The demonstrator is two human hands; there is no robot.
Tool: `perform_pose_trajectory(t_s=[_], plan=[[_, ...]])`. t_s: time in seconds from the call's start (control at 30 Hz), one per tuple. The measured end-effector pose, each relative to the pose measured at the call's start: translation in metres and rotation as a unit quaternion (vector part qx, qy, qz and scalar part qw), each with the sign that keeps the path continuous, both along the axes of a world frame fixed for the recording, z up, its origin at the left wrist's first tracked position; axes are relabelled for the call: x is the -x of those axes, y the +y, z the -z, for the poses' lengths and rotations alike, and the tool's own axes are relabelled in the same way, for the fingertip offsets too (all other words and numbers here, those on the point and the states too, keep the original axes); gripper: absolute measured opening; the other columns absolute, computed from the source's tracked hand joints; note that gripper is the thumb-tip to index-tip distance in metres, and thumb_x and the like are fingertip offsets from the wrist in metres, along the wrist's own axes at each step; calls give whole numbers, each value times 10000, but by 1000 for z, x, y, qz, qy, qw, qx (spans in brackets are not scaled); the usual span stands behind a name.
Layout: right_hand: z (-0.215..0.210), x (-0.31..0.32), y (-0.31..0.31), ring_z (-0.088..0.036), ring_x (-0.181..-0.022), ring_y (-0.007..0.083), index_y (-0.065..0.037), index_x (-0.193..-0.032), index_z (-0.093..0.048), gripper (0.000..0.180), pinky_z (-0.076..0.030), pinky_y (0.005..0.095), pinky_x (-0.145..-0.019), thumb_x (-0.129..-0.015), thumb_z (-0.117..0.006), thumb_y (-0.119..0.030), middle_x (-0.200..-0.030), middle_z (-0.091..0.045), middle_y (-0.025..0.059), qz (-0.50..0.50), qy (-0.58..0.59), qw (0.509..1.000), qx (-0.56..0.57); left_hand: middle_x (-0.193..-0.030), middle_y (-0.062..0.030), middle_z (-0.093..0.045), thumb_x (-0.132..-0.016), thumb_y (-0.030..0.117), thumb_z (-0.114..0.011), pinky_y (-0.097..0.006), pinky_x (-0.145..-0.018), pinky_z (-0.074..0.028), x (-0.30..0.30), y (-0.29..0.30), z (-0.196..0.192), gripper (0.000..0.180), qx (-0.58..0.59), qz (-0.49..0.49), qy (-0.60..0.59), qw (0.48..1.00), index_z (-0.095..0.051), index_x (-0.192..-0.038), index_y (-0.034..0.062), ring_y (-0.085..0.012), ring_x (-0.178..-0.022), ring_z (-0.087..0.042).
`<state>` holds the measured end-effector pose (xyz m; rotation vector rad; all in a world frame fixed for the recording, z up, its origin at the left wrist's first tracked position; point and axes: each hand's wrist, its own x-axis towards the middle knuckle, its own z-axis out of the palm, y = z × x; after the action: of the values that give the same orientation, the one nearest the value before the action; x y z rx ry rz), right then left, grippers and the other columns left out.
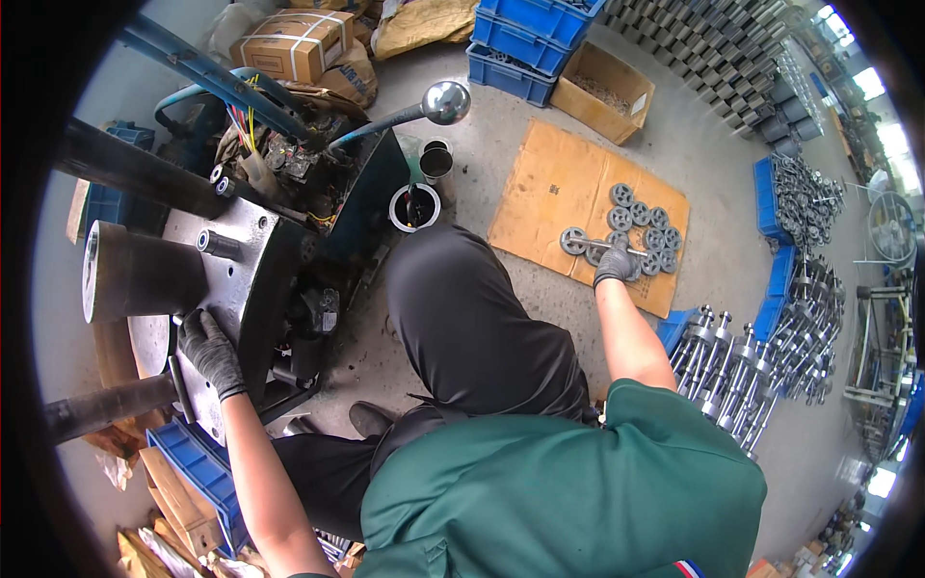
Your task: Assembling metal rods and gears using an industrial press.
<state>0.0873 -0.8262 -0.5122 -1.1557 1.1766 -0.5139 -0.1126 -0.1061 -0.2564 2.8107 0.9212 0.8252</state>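
My right hand [617,262], in a dark grey glove, is closed at a thin metal shaft [602,245] that lies across several grey spoked wheels. One spoked wheel [573,241] sits at the shaft's left end; whether the two are joined I cannot tell. The other wheels [658,218] lie grouped on a flat cardboard sheet [544,193] on the floor. At the left, my gloved left hand [210,356] rests on the machine's metal plate [251,289], fingers stretched toward a small pale pin [178,320]. Just above that hand a thick dark cylinder [145,275] juts from the plate.
A lever with a shiny ball knob [445,103] sticks out from the machine. Two round containers [414,207] stand on the floor beside it. Blue crates [520,58] and an open cardboard box [602,91] are at the back. Piled metal shafts [732,376] lie to the right.
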Motion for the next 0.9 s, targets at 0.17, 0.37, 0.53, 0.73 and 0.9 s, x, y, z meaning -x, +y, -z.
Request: perform_pose_trajectory(t_s=[0.17,0.37,0.53,0.73,0.9], plan=[[19,17,-42,-652,-506,240,7,-947,-646,286,-516,365,-440,-1000,-712,-266,-784,-706,127,-120,-9,990,66,-1230,-232,-639,-1045,306,-588,-489,-1060,-450,-9,-9,2,361,6,4,-6,1000,-694,-1224,11,-406,-1184,-580],[17,43,-48,-614,-471,189,-45,-888,-614,248,-457,336,-374,-991,-714,-247,-716,-668,81,-226,-7,974,11,-1224,-222,-657,-1055,330,-581,-491,-1047,-455,-3,2,2,374,-21,8,-4,1000,-703,-1210,11,-407,-1172,-582],[40,70,-82,-626,-575,159,-27,-963,-679,123,-492,309,-507,-988,-684,-148,-743,-677,71,-401,-19,843,359,-1215,-221,-657,-1058,332,-576,-491,-1032,-457,-14,4,19,376,-12,28,-11,999,-703,-1205,11,-408,-1156,-590],[-45,125,-9,-615,-615,127,-31,-943,-679,124,-486,303,-565,-987,-671,-146,-735,-666,74,-615,-133,608,485,-1200,-229,-661,-1061,359,-565,-500,-1024,-460,0,10,8,405,-29,17,-9,999,-704,-1221,14,-415,-1150,-598],[-27,101,-24,-645,-569,158,-36,-945,-654,147,-525,311,-501,-1004,-679,-169,-721,-672,68,-394,-66,902,161,-1201,-229,-665,-1061,371,-563,-496,-1023,-463,-2,12,8,414,-37,15,-3,999,-708,-1224,19,-413,-1148,-602]])
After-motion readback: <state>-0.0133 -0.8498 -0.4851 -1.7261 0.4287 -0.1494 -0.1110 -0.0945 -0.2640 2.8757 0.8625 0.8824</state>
